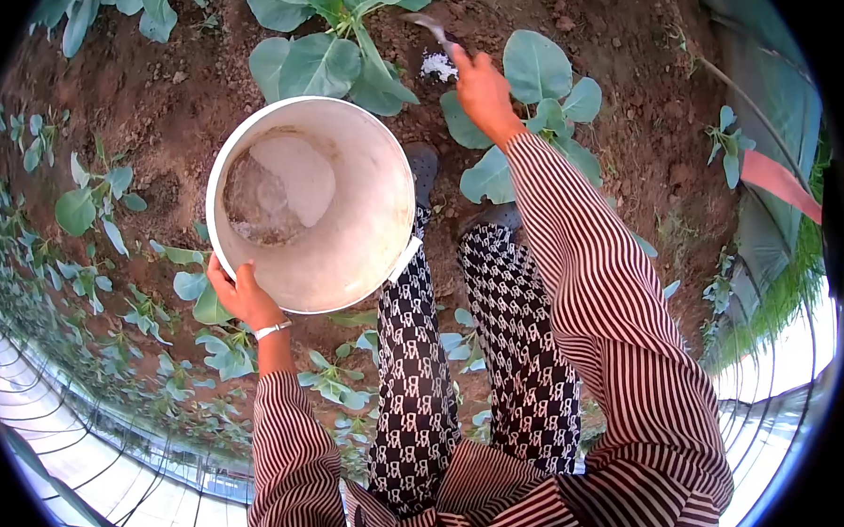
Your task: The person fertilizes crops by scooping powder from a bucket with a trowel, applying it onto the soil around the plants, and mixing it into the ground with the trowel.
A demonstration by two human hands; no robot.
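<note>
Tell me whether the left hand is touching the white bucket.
Touching. The head view shows the left hand gripping the white bucket, its thumb over the rim and its fingers against the outside.

Brown soil (641, 94) forms the floor; green sheeting (774, 88) edges the right in bright light.

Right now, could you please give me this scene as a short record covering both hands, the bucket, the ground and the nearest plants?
Left-hand grip: on the rim of a round white bucket
Right-hand grip: on a small tool with a curved metal blade
Bucket: mouth facing the camera; brownish and whitish patches inside, material unclear
Ground: brown bare soil
White grainy heap: on the soil, near the blade
Nearest plants: broad-leaved green plants, either side of the heap
</note>
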